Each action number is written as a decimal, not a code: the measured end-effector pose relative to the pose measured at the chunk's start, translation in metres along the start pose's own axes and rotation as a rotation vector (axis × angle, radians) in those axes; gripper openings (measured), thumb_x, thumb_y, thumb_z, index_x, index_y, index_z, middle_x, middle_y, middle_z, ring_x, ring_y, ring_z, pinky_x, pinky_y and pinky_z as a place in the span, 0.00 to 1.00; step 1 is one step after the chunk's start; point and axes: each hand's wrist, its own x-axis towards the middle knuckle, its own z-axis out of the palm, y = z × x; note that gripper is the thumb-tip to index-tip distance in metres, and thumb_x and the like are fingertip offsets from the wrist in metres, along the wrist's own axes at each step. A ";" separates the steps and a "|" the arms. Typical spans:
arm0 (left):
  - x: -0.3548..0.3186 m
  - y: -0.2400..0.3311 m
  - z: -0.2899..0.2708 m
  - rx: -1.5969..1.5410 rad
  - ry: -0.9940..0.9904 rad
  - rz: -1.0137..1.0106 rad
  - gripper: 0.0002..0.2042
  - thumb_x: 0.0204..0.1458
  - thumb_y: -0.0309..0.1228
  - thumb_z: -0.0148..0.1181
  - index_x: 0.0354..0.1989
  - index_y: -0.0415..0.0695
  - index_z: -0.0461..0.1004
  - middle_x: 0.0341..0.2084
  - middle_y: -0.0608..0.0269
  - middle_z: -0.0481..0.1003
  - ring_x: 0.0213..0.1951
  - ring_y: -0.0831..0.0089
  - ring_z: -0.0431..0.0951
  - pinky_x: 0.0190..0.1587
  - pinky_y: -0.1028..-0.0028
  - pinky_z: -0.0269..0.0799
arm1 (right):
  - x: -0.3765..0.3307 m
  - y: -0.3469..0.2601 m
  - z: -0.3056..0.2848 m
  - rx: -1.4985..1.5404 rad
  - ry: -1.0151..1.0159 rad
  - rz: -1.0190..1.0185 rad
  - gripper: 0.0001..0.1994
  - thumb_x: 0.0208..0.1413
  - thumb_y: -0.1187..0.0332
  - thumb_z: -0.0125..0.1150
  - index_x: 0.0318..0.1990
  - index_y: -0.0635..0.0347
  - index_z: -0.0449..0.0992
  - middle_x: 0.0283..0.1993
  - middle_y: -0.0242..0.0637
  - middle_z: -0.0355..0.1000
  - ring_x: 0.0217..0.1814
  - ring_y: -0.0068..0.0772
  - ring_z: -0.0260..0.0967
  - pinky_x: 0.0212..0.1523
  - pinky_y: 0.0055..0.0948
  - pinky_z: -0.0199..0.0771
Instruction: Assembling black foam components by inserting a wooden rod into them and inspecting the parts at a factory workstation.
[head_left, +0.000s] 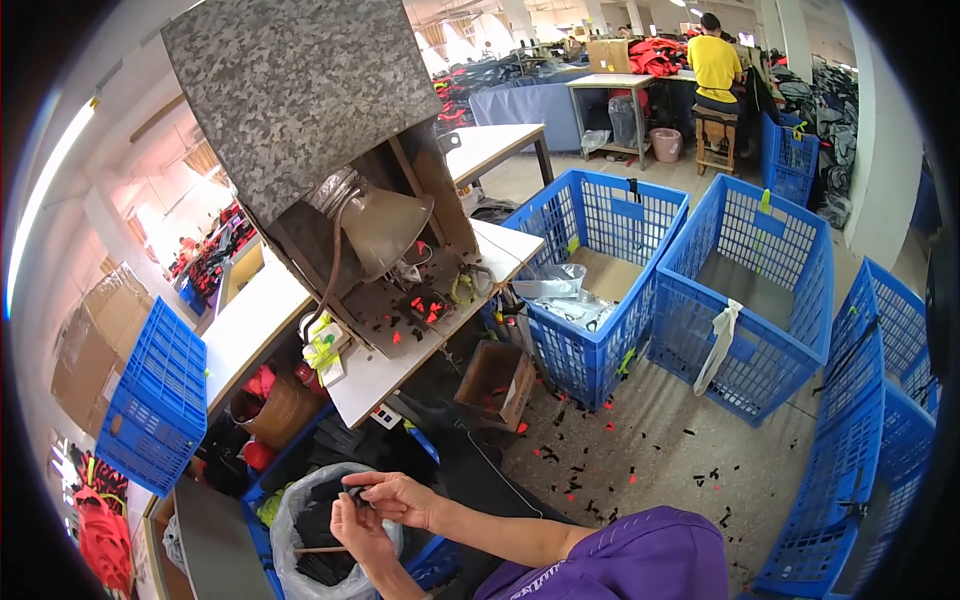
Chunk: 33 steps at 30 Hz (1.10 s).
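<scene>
My left hand and my right hand meet above a clear plastic bag. Both have their fingers closed, pinching a small dark piece between them; its kind is too small to make out. Dark fabric-like strips fill the bag below, and a thin brown stick lies across them. The bag sits in a blue crate. Ahead of the hands, on a white table, stands a box-like housing with a lamp inside and red and black scraps under it.
Two big blue crates stand to the right, the nearer one holding plastic-wrapped goods. An open cardboard box sits by the table. Scraps litter the floor. More blue crates line the right edge. A person in yellow works far off.
</scene>
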 end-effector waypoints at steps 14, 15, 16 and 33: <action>-0.012 0.000 -0.009 0.296 0.035 0.031 0.08 0.56 0.30 0.55 0.34 0.38 0.69 0.19 0.65 0.69 0.19 0.80 0.69 0.21 0.84 0.64 | 0.003 -0.008 0.004 -0.524 0.026 -0.113 0.08 0.49 0.74 0.62 0.38 0.64 0.76 0.24 0.29 0.71 0.15 0.14 0.59 0.15 0.13 0.58; -0.011 0.003 -0.012 0.276 0.003 0.026 0.08 0.56 0.30 0.54 0.36 0.37 0.70 0.19 0.64 0.71 0.19 0.80 0.70 0.21 0.84 0.65 | 0.001 -0.009 0.006 -0.489 0.024 -0.080 0.08 0.49 0.74 0.62 0.38 0.65 0.76 0.25 0.30 0.71 0.16 0.14 0.60 0.15 0.13 0.59; -0.010 0.005 -0.016 0.256 -0.030 0.022 0.08 0.56 0.29 0.54 0.37 0.36 0.71 0.20 0.62 0.72 0.20 0.79 0.72 0.22 0.84 0.66 | 0.000 -0.008 0.007 -0.453 0.022 -0.047 0.08 0.49 0.74 0.62 0.38 0.66 0.76 0.25 0.30 0.72 0.17 0.14 0.61 0.16 0.14 0.61; 0.013 0.036 -0.013 0.626 -0.188 0.126 0.08 0.57 0.22 0.44 0.36 0.33 0.71 0.18 0.60 0.73 0.16 0.78 0.73 0.19 0.82 0.70 | 0.009 0.000 0.038 -0.852 -0.096 -0.314 0.04 0.50 0.80 0.57 0.34 0.65 0.74 0.29 0.30 0.72 0.29 0.16 0.66 0.31 0.18 0.68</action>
